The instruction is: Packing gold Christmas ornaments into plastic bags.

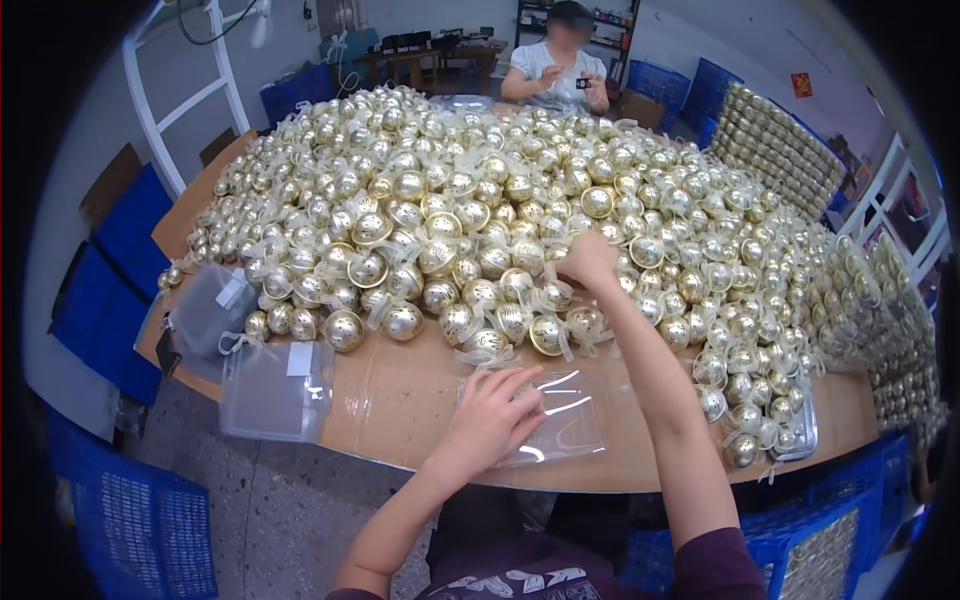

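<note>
A large heap of shiny gold balls [408, 186] with pale ribbon ties covers most of the table. My right hand [590, 262] reaches into the heap's near middle, its fingers curled down among the balls; what they grip is hidden. Close to the table's front edge lies a clear plastic tray [572, 425]. My left hand [490, 415] rests over the tray's left part, with its fingers stretched out and somewhat apart. Whatever sits beneath those fingers is mostly covered.
Clear plastic boxes [277, 395] stand at the table's left front. Another clear box [800, 432] with balls lies at the right edge. Packed balls are stacked [775, 150] at the right. Blue crates [135, 520] surround the table. Across it, a person [562, 65] holds a small dark item.
</note>
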Tool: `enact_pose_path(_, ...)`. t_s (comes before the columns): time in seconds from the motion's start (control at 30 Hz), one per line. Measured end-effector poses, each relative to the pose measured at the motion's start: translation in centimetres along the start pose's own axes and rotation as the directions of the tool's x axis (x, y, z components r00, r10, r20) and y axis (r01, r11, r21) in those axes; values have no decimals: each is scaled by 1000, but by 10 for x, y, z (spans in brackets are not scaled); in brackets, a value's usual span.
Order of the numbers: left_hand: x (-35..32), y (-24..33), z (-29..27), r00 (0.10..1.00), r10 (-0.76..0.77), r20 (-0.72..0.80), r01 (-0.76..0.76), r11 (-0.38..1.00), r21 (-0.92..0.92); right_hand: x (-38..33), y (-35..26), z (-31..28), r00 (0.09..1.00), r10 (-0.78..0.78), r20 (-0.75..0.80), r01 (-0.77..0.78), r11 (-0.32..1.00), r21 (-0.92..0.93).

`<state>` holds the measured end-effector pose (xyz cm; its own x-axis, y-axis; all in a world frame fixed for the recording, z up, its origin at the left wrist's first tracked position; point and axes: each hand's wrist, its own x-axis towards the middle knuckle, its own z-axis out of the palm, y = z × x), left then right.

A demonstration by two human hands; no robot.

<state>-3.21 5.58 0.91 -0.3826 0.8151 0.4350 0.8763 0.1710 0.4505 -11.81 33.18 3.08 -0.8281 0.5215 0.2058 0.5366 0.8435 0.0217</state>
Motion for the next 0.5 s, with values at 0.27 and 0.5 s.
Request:
enact_pose_path(0.27, -6, 2, 0, 1000, -10, -25, 10, 1000, -24, -76, 78, -87, 964, -263, -24, 97, 271, 958)
enact_pose_path(0.5, -1, 1, -3, 995, -100, -25, 96, 988, -120, -220, 102, -38, 958, -252, -139, 274, 651, 708)
